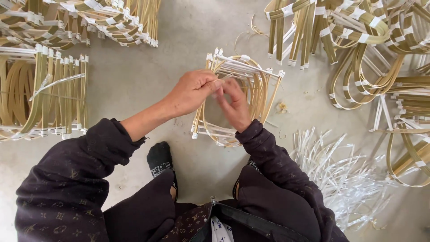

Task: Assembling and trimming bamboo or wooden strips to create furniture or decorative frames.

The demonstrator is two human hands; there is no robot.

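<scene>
Head view: bare grey concrete floor (197,31), heaped with bound bamboo-strip frames (45,94) and loose white straps (340,170). Left hand (192,92) and right hand (234,105) pinched narrowly on a white strap atop the centre frame bundle (251,89).

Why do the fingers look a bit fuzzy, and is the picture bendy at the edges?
Head view: the left hand and right hand look slightly blurred at the fingertips over the bamboo frame; light is soft and even, with faint shadows on the concrete floor; the stacks bow at the edges, wide-lens distortion.
</scene>
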